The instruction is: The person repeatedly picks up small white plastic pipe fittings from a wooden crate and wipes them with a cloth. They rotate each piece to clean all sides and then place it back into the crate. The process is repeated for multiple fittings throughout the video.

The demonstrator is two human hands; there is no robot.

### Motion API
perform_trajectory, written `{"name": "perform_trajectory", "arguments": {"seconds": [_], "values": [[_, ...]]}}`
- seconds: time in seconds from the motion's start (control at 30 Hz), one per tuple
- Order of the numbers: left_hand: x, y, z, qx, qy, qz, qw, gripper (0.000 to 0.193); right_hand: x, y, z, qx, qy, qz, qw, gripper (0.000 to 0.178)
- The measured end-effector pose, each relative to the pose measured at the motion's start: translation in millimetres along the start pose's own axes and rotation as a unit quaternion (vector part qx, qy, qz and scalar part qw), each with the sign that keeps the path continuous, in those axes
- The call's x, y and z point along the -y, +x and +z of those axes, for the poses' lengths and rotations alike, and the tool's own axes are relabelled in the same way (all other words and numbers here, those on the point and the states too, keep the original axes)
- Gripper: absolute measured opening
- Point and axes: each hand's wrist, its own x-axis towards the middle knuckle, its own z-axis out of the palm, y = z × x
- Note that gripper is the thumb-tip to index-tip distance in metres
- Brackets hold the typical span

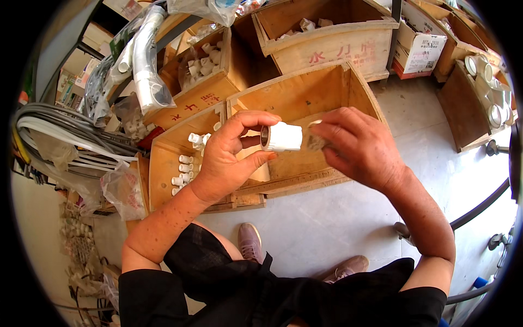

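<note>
Over the wooden bin (316, 90), a white fitting (286, 137) is gripped by the left hand (226, 155); the right hand (364, 147) is curled, its hold unclear. Before the bin's edge, floor (310, 229) is seen; behind, a red-lettered crate (294, 54).

The left hand (231, 150) holds a thumb-and-finger grip, while the right hand (362, 144) (slightly blurred) curls opposite, both forearms (166, 226) slanting inward.

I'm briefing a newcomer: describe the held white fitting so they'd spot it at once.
Find the wooden box in the middle. Over it, the left hand holds the white fitting between thumb and fingers. Unlike the loose fittings to its left, it's held up, brownish mouth showing.
</note>
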Motion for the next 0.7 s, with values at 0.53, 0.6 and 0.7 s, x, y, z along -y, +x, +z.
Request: {"name": "perform_trajectory", "arguments": {"seconds": [0.53, 0.6, 0.7], "values": [[-1.9, 0.6, 1.5, -0.001, 0.024, 0.028, 0.999, 0.050, 6.0, 2.9, 2.1, -0.014, 0.030, 0.033, 0.999, 0.033], [4.6, 2.7, -2.6, 0.002, -0.002, 0.030, 1.000, 0.050, 2.5, 1.1, 0.1, -0.012, 0.020, 0.051, 0.998, 0.033], [0.1, 4.4, -2.6, 0.016, 0.034, 0.036, 0.999, 0.046, 7.7, 7.2, -9.2, -0.029, 0.058, 0.079, 0.995, 0.035]]}}
